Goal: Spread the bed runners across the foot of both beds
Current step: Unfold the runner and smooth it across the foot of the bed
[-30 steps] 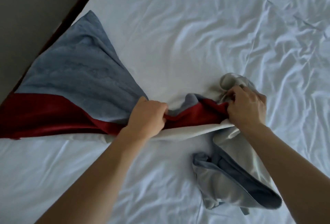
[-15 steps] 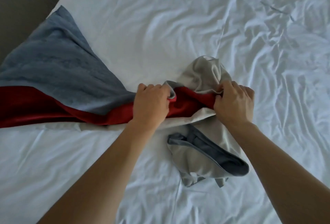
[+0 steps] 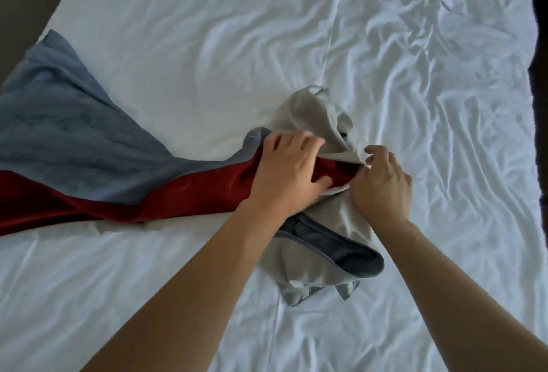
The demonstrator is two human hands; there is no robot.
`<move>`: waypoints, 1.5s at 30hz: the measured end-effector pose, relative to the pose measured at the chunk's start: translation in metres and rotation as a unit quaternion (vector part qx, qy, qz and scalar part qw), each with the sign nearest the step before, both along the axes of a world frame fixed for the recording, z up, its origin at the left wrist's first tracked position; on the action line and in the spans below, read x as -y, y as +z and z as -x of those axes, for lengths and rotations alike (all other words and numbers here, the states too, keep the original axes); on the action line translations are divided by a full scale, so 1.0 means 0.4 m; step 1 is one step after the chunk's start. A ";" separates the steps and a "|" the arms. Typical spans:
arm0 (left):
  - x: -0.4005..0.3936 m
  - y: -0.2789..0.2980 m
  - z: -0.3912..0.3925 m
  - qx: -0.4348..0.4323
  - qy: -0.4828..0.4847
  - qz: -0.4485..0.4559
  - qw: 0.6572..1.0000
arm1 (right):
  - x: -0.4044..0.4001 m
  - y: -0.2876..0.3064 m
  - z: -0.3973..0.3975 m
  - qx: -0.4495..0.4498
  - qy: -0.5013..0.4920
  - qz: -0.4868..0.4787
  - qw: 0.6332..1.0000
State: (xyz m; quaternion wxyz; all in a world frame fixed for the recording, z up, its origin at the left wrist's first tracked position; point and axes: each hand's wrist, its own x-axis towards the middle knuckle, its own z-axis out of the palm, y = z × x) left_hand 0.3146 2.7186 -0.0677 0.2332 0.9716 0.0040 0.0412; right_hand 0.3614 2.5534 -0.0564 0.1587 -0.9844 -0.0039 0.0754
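- Head view: your left hand (image 3: 289, 173) lies flat on the bed runner (image 3: 89, 164), fingers spread and loose rather than clenched, pressing the red band where it meets the bunched grey fabric. The fingers look slightly blurred.
- Your right hand (image 3: 382, 188) sits just beside the left, curled, with its fingertips pinching a fold of the runner's pale grey underside.
- The runner stretches from under your left hand out to the left, across the white bed sheet (image 3: 207, 45). Its blue-grey face fans wide toward the bed's left edge, and the red band runs along the near side of it.
- To the right of and below your hands, the rest of the runner is still crumpled in a heap: a grey hump rises just beyond your fingers, and a folded loop showing the darker blue face lies between your two forearms.
- The sheet is heavily creased to the right of your right hand, smoother beyond the left.
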 end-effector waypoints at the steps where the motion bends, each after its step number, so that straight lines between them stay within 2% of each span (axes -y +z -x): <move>1: 0.031 -0.005 -0.013 -0.018 -0.025 -0.012 0.999 | 0.008 -0.008 0.005 -0.033 -0.004 0.005 0.999; 3: 0.074 -0.027 -0.026 -0.049 -0.053 -0.056 0.996 | 0.015 -0.028 0.019 -0.080 0.004 0.008 0.997; 5: 0.072 -0.048 -0.035 -0.055 -0.031 -0.073 0.995 | 0.020 -0.040 0.027 -0.096 0.011 -0.002 0.995; 9: -0.062 -0.049 -0.041 -0.055 0.102 -0.096 0.989 | 0.043 -0.053 0.027 -0.146 0.036 0.009 0.989; 12: -0.163 -0.039 -0.031 -0.080 0.172 -0.128 0.974 | 0.064 -0.064 0.028 -0.108 0.054 0.017 0.993; 15: -0.136 -0.020 -0.046 -0.102 0.132 -0.145 0.975 | 0.088 -0.052 0.010 -0.071 0.062 0.026 0.995; 22: 0.008 -0.005 -0.055 -0.064 0.089 -0.116 0.987 | 0.281 -0.008 -0.078 -0.048 0.000 0.164 0.985; 24: 0.048 -0.004 -0.051 -0.035 0.058 -0.103 0.992 | 0.289 0.001 -0.070 0.011 -0.015 0.124 0.992; 26: 0.090 -0.009 -0.050 -0.019 0.021 -0.088 0.996 | 0.248 0.007 -0.042 0.068 0.032 0.066 0.995; 28: 0.123 -0.021 -0.051 -0.010 0.005 -0.078 0.997 | 0.202 -0.007 -0.005 0.051 0.080 0.069 0.993; 30: 0.150 -0.034 -0.048 -0.009 -0.007 -0.067 0.998 | 0.176 -0.028 0.027 0.008 0.090 0.096 0.991; 32: 0.178 -0.043 -0.045 -0.017 -0.031 -0.060 0.998 | 0.177 -0.047 0.041 0.001 0.085 0.110 0.990; 35: 0.214 -0.056 -0.024 -0.082 -0.087 -0.019 0.993 | 0.197 -0.053 0.049 0.011 0.089 0.120 0.989; 40: 0.267 -0.059 -0.003 -0.224 -0.097 0.022 0.970 | 0.270 -0.052 0.038 0.001 0.092 0.131 0.987; 45: 0.382 -0.045 0.013 -0.282 -0.086 0.060 0.954 | 0.351 -0.059 0.025 0.007 0.101 0.121 0.987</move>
